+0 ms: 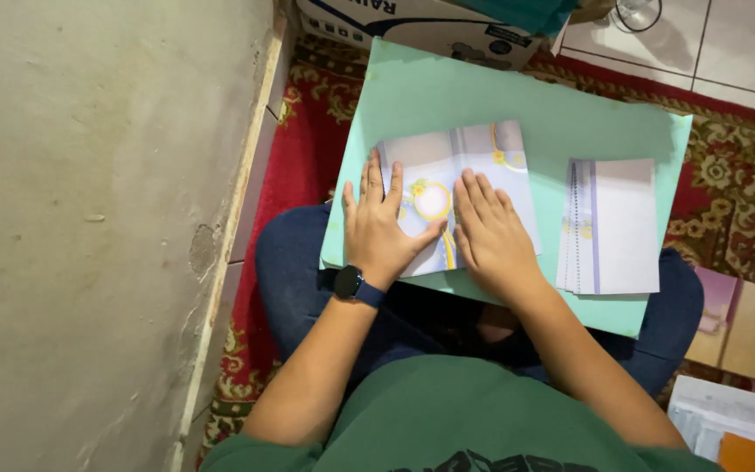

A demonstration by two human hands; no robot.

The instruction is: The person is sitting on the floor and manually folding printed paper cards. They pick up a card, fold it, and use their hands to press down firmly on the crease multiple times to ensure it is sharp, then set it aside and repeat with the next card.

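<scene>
1. The person sits cross-legged on the floor, and a large mint-green board [517, 105] lies across the knees as a work surface.
2. On this board lies a folded sheet of decorated paper [482, 153], pale lilac with yellow circles and flowers, near the left half of the board.
3. The left hand [379, 225] lies flat on the left part of this paper, palm down, with fingers straight and slightly spread; it grips nothing.
4. The right hand [493, 234] lies flat just beside it on the middle of the same paper, fingers straight and close together, also gripping nothing.
5. A dark watch [349, 282] is on the left wrist.
6. To the right of the hands, apart from them, a small stack of folded white sheets [618, 229] with a lilac stripe rests on the same board.
7. Under the person there is a red carpet [303, 149] with gold ornament.
8. On the left stands a rough grey wall [89, 218], and white floor tiles [727, 44] show at the top right.
9. A cardboard box [430, 31] stands beyond the board, and some more papers [731, 319] lie on the floor at the right.
</scene>
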